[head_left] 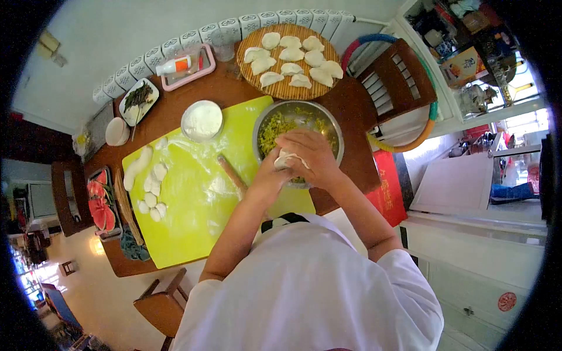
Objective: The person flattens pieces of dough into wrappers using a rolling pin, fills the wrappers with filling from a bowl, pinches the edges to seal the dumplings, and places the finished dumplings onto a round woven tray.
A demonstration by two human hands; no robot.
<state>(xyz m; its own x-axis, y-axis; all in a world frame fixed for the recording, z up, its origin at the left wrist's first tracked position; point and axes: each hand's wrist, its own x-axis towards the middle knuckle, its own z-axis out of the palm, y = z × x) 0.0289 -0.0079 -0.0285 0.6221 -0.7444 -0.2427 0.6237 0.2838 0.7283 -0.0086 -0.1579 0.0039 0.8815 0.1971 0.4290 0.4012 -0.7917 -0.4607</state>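
Note:
Both my hands come together over the near part of a metal bowl (335, 126) of yellow-green filling (275, 128). Between them is a pale dumpling (288, 159), its edge showing between my fingers. My left hand (270, 173) cups it from the left and below. My right hand (313, 153) closes over it from the right, fingers wrapped across the top. Part of the dumpling is hidden by my fingers. A wooden rolling pin (232, 175) lies on the floured yellow-green mat (187, 234), left of my left forearm.
A round woven tray (249, 79) with several dumplings stands behind the bowl. On the mat are a flour bowl (202, 121), a dough roll (139, 168) and several dough pieces (153, 182). Watermelon slices (100, 202) sit at the far left. A chair (391, 82) stands at the right.

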